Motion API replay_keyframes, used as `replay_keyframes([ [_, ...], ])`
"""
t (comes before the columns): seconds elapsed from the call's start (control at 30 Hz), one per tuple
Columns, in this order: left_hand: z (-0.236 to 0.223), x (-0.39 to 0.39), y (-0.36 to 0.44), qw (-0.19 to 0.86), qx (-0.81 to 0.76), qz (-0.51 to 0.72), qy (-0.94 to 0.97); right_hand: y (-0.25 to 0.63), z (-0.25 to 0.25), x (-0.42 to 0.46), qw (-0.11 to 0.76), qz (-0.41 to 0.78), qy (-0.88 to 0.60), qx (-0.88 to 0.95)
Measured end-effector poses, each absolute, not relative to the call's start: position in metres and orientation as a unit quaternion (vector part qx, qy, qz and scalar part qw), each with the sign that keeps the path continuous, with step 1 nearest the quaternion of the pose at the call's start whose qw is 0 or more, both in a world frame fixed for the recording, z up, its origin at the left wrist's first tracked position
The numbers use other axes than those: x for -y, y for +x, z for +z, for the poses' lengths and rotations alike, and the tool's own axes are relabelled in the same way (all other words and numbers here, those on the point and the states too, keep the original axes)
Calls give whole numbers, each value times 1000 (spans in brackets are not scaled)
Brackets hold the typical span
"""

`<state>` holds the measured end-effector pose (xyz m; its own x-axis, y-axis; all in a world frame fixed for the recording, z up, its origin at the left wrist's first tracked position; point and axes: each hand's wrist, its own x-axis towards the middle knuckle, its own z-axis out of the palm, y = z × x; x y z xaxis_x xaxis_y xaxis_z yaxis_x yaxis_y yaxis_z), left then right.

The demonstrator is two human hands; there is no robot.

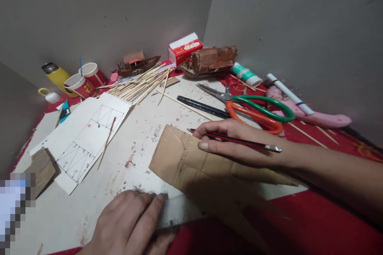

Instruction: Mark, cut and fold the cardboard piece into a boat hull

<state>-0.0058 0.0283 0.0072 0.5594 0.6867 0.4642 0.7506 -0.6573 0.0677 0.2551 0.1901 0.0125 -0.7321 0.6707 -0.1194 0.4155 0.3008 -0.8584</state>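
My right hand (227, 139) holds a dark red and black pencil (239, 138), its tip pointing left over the upper edge of a piece of brown cardboard (176, 157). Fold lines and small dark marks run across the cardboard, and a shadow covers its lower part. At the near edge of the white board (119, 167), my left hand (128, 221) has its fingers together over a pale flat strip (182, 209), with the thumb lower down. What kind of strip it is cannot be made out.
Large scissors (239, 101) and a black marker (203, 105) lie beyond my right hand. A drawn sheet (86, 135), thin wooden sticks (140, 85) and corrugated cardboard (42, 169) lie left. Behind stand paper cups (79, 85), a yellow bottle (58, 77), a model boat (137, 63) and a brown model (212, 61).
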Motion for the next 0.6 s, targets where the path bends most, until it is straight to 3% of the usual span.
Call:
replay_keyframes([
  [0.13, 7, -32, -9, 78, 404, -234, -881, 252, 10, -190, 180, 478, -374, 774],
  [0.4, 7, -33, -13, 41, 424, -246, -871, 240, 3, -171, 252, 595, -442, 622],
  [0.6, 6, -31, -15, 63, 416, -268, -866, 231, 6, -157, 215, 677, -428, 558],
])
